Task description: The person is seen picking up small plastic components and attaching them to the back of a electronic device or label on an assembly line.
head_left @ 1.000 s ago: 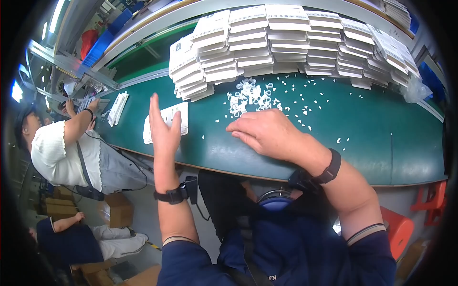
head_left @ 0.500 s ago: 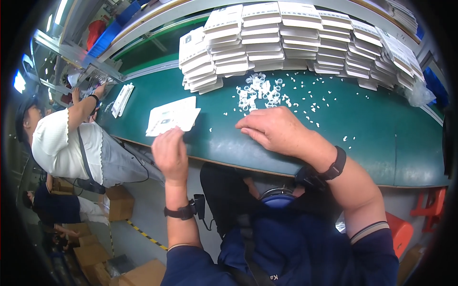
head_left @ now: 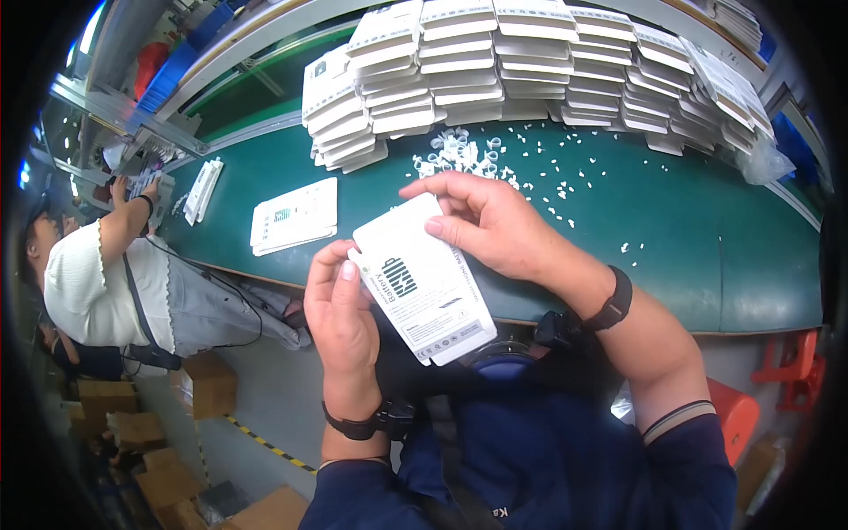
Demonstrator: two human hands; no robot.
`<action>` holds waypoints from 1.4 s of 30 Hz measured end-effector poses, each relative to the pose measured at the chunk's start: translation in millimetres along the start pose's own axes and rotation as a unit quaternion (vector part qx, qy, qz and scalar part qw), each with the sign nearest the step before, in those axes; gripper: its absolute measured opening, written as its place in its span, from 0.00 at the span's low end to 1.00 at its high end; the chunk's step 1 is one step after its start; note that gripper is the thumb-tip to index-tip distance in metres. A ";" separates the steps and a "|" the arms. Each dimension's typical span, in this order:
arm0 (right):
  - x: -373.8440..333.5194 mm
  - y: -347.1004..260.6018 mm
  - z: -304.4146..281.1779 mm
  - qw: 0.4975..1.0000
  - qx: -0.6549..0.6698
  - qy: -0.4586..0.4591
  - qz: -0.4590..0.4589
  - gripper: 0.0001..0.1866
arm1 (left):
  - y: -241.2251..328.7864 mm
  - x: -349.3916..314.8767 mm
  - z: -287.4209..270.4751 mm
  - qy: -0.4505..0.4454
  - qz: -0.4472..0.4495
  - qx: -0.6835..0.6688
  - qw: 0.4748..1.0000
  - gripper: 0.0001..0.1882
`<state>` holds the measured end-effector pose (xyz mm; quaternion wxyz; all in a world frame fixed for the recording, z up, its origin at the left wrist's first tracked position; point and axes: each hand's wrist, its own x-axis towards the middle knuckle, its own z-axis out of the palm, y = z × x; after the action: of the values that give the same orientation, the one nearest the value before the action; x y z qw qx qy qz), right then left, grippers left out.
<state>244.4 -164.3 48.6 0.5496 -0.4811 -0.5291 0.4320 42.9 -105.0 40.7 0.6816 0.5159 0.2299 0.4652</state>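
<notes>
A flat white printed box (head_left: 415,283) is held tilted above the bench's front edge, its printed face up. My left hand (head_left: 340,305) grips its left edge, thumb on top. My right hand (head_left: 495,221) pinches the upper right corner, with the thumb on the face and the fingers partly hidden behind. On the green bench to the left lies a small stack of similar flat boxes (head_left: 294,216). Beyond my right hand sits a heap of white plastic loops (head_left: 459,152), and small white bits (head_left: 556,163) are scattered to its right.
Tall stacks of white boxes (head_left: 534,75) line the back of the green bench (head_left: 671,238). A clear plastic bag (head_left: 767,163) lies at the right end. Another person (head_left: 110,265) works at the left. Cardboard boxes (head_left: 209,386) and red stools (head_left: 733,415) stand on the floor.
My left hand has drawn a flat box from the small stack toward me. My right hand, earlier above the bench near the loops, now holds the box's upper corner.
</notes>
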 end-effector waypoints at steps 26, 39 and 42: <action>-3.7 9.4 13.0 0.931 -0.323 -0.070 -0.155 0.05 | -28.5 -16.3 4.4 -0.047 -0.207 -0.050 0.976 0.13; 4.9 12.1 -28.8 0.890 -0.415 0.027 -0.186 0.03 | -29.3 -9.9 -6.8 -0.006 -0.168 -0.003 0.986 0.13; 7.3 13.1 -44.4 0.855 -0.508 0.039 -0.099 0.05 | -29.8 -9.6 -8.6 -0.001 -0.177 -0.015 0.984 0.12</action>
<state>289.6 -158.2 37.9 0.2888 -0.6546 -0.6981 0.0272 43.5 -110.2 8.6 0.7612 0.4570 0.3101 0.3398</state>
